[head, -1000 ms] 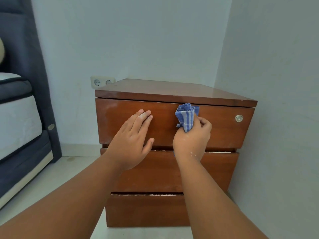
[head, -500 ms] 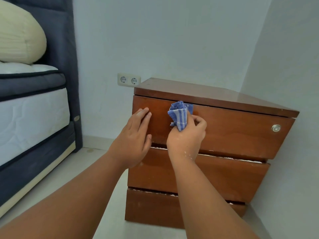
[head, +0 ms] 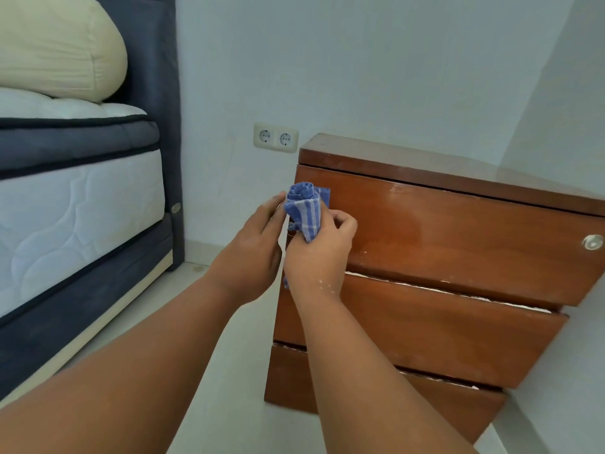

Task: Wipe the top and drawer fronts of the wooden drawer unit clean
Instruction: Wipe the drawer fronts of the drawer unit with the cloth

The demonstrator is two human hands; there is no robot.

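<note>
Pale floor (head: 235, 404) carries the wooden drawer unit (head: 458, 250), tucked into the wall corner. Dark blue bed base (head: 49, 322) stands left of the unit. White quilted mattress (head: 65, 208) lies on it, cream pillow (head: 55, 50) on top.

Home bedroom: bed (head: 82, 198) with pillow (head: 59, 44), wooden drawer unit (head: 442, 257) beside it.

Wooden drawer unit (head: 458, 322): reddish-brown, glossy, upright in a corner, three stacked drawers, all closed. Flat top (head: 458, 173), shiny. Top drawer front (head: 458, 237) marked with pale smears, with a small round metal fitting (head: 592, 242) at its right end; white chips along the drawer edges. Blue, white-striped cloth (head: 306, 209): bunched up, gripped by the right hand (head: 319, 253), held against the top drawer's left edge.
</note>
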